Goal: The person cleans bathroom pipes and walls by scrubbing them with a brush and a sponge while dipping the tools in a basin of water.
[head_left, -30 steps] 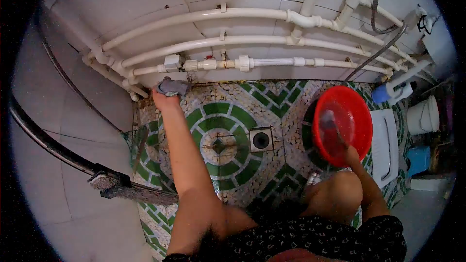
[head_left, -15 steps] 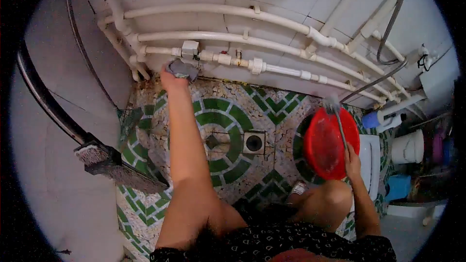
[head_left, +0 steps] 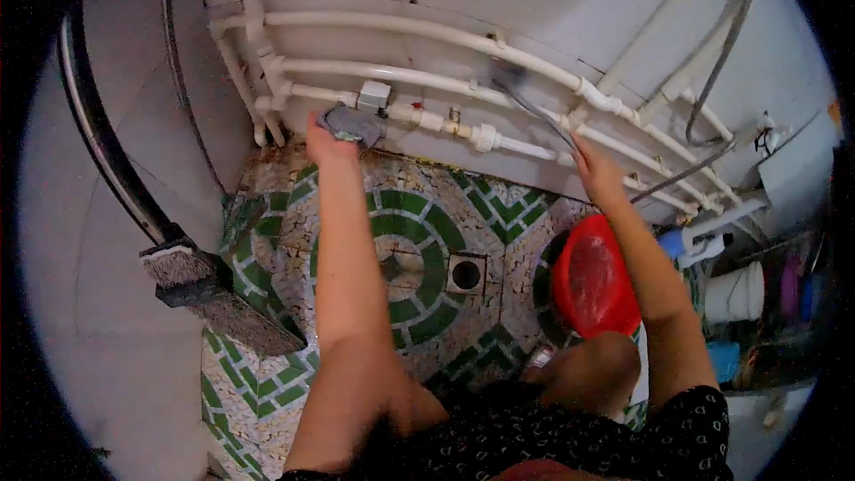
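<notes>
My left hand (head_left: 322, 141) is closed around a crumpled grey cloth (head_left: 354, 125), beside the lowest white pipe and just under a square white fitting (head_left: 374, 93). My right hand (head_left: 598, 169) is raised in front of the pipes and grips a thin grey handle (head_left: 543, 113). The head of this long tool (head_left: 508, 73) is smeared by motion against the upper pipes, so its kind cannot be made out. Below my right forearm a red basin (head_left: 595, 281) sits on the floor, partly covered by my arm and knee.
White pipes (head_left: 392, 28) run along the tiled wall, with a grey hose (head_left: 681, 169) at right. A flat mop (head_left: 223, 298) leans at left. A drain (head_left: 465, 275) lies in the green-patterned floor. A white bucket (head_left: 736, 292) and other containers stand at right.
My right hand has lifted the grey-handled tool from over the red basin, up and left to the pipes. My left hand keeps the cloth by the fitting. The view has shifted slightly.
</notes>
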The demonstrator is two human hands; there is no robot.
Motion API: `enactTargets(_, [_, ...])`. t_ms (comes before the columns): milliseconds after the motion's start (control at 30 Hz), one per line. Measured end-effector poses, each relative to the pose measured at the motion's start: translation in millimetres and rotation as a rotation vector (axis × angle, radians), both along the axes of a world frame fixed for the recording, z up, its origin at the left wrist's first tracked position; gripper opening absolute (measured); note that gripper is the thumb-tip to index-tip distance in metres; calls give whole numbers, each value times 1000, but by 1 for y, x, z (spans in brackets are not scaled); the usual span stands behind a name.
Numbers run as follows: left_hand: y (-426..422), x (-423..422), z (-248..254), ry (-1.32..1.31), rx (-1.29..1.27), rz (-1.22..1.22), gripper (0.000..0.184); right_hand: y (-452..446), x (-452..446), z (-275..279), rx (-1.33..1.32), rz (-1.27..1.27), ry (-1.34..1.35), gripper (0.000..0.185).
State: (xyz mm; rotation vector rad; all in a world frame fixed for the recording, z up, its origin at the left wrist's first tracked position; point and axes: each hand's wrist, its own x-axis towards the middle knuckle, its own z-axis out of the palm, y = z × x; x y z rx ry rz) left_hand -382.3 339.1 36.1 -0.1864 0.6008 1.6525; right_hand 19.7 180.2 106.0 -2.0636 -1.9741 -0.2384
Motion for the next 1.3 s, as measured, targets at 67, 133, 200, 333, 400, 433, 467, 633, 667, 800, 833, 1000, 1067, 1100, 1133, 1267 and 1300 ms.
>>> enactTargets(67, [8,-17,-13,3,19,26,25,-35,34,-6,-87,-121,-57,38])
enactTargets(133, [11,-27,-21,-1,65,26,24,-23,18,-1,-113,-125,-63,38])
enactTargets(200, [12,-15,-20,-18,76,20,23,1,-5,-11,-23,27,98,37])
enactTargets(333, [1,12,-8,-69,67,46,24,48,-83,31,-146,39,-82,35])
enactTargets(400, [0,8,-10,-70,86,13,24,41,-56,19,-97,86,-53,35])
enactTargets(433, [3,2,-14,-72,95,-4,24,25,-32,12,-76,3,6,35])
enactTargets(467, [7,-6,-18,-78,106,-13,25,7,-12,8,-53,-71,60,35])
enactTargets(633, [6,-33,-20,-31,73,54,24,-20,17,-4,-2,-31,-27,36])
enactTargets(667, [-1,-28,-9,-9,70,79,24,0,3,-13,14,-4,-23,36])
enactTargets(800, [2,-15,-21,-10,55,-13,24,64,-109,33,-116,156,-63,34])
enactTargets(833, [2,-15,-21,-16,49,-31,24,60,-102,31,-99,143,-65,34])
enactTargets(1000, [6,-38,-20,-60,57,33,24,8,-35,25,-38,22,13,33])
enactTargets(1067, [12,-43,-31,-45,104,56,25,-24,-27,35,-31,18,-13,34])
enactTargets(1100, [13,-45,-28,-31,58,52,25,-35,-27,42,22,77,-54,34])
enactTargets(1133, [13,-44,-27,-17,7,45,25,-46,-35,56,-56,42,-81,34])
enactTargets(1267, [14,-36,-38,-49,63,57,26,-75,-72,114,-178,-32,-58,35])
enactTargets(1300, [14,-34,-40,-58,62,55,26,-77,-78,122,-162,-31,-29,35])
